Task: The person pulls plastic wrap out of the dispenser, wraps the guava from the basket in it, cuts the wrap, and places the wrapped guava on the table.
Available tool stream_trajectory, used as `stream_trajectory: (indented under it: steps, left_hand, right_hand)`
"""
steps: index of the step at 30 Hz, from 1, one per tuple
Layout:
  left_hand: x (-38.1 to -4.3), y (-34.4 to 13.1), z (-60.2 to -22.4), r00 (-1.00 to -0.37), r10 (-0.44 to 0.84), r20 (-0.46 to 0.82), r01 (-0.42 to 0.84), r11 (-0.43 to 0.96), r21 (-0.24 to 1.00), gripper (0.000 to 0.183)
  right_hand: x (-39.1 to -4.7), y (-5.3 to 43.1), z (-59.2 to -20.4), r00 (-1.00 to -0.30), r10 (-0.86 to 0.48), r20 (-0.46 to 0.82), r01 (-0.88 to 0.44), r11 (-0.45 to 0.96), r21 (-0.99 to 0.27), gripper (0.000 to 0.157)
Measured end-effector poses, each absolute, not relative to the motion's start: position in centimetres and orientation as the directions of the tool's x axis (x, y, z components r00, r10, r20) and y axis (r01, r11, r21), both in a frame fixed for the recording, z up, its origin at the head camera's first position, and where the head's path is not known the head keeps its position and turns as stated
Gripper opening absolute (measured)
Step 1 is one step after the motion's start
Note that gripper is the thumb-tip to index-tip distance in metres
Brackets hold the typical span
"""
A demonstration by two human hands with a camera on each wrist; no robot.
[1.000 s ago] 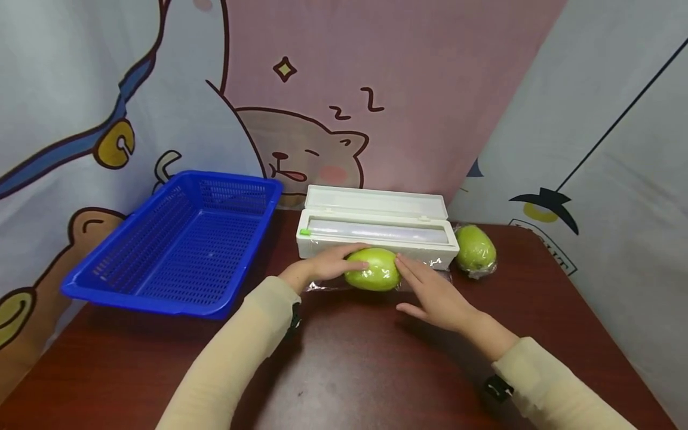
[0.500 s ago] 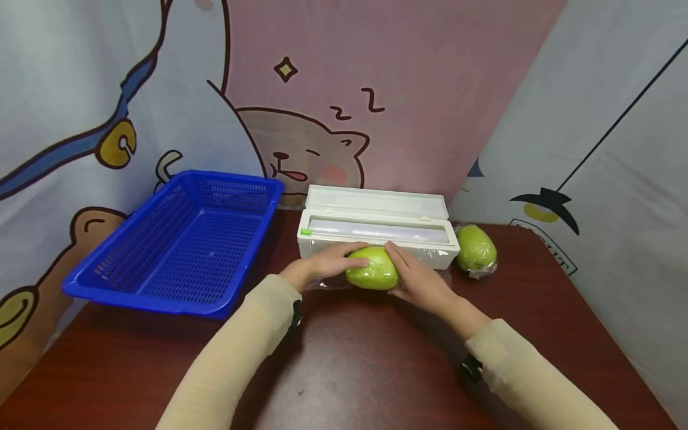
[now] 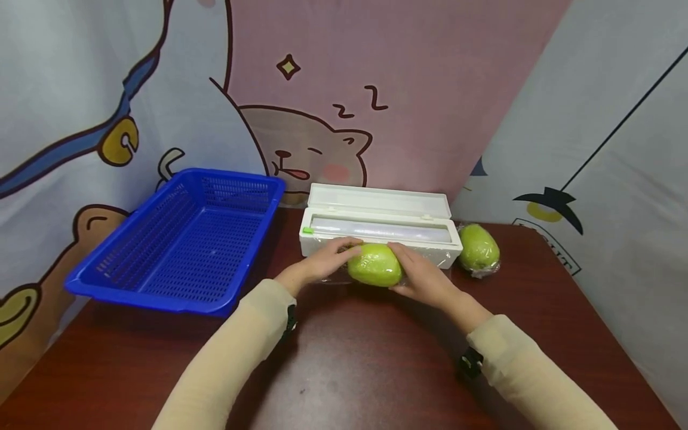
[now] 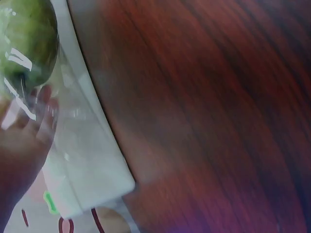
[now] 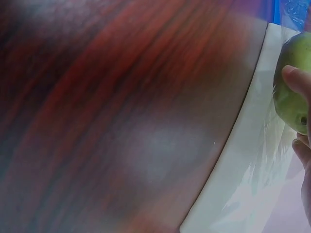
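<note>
A plump green fruit [image 3: 374, 265] with clear cling film on it is between my two hands, in front of a white cling film box [image 3: 329, 246]. My left hand [image 3: 329, 260] grips its left end, and in the left wrist view the film lies over those fingers [image 4: 44, 104]. On the other end, my right hand [image 3: 424, 276] holds the fruit with the thumb on the near side and fingers behind, as the right wrist view shows. The film roll [image 3: 378, 229] lies inside the box, whose lid [image 3: 378, 200] stands up at the back. Film hangs down the box front.
A second green fruit [image 3: 478, 246], wrapped in film, sits right of the box. To the left stands a blue plastic basket [image 3: 236, 263]. All rest on a dark red-brown wooden table [image 3: 371, 358], with a printed curtain [image 3: 430, 89] behind it.
My right hand has come in from the right and taken hold of the fruit's right end. The left thumb has slid from the fruit's front towards its upper left edge.
</note>
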State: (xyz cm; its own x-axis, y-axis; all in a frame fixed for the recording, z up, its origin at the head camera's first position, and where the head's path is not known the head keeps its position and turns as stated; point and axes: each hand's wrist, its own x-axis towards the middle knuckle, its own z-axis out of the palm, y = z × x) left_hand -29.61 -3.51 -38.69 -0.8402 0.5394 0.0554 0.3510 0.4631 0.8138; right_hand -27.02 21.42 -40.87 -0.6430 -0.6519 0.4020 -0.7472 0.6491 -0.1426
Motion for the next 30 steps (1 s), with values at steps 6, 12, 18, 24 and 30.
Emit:
stream_trajectory:
  steps: [6, 12, 18, 24, 30]
  left_hand:
    - [-28.3, -5.0, -38.3, -0.804, 0.444, 0.395, 0.594, 0.586, 0.551, 0.038]
    - [-26.8, -5.3, -39.3, -0.638, 0.674, 0.373, 0.755, 0.642, 0.131, 0.077]
    - [-27.0, -4.6, -40.8, -0.678, 0.714, 0.176, 0.731, 0.679, 0.061, 0.098]
    - [-27.7, -3.8, -41.4, -0.656, 0.697, 0.290, 0.749, 0.650, 0.131, 0.081]
    - [-27.9, -3.6, -41.0, -0.687, 0.678, 0.263, 0.727, 0.647, 0.231, 0.074]
  right_hand:
    - [-27.0, 21.5, -40.9, -0.635, -0.655, 0.410, -0.753, 0.643, -0.141, 0.087]
    - [-27.1, 21.5, -40.9, -0.639, -0.648, 0.414, -0.748, 0.650, -0.136, 0.089]
    - [-27.2, 21.2, -41.3, -0.638, -0.636, 0.434, -0.747, 0.648, -0.148, 0.088]
    - [-27.0, 21.2, -41.6, -0.626, -0.620, 0.472, -0.742, 0.660, -0.119, 0.089]
    - [-27.2, 21.2, -41.4, -0.575, -0.632, 0.520, -0.761, 0.646, -0.056, 0.090]
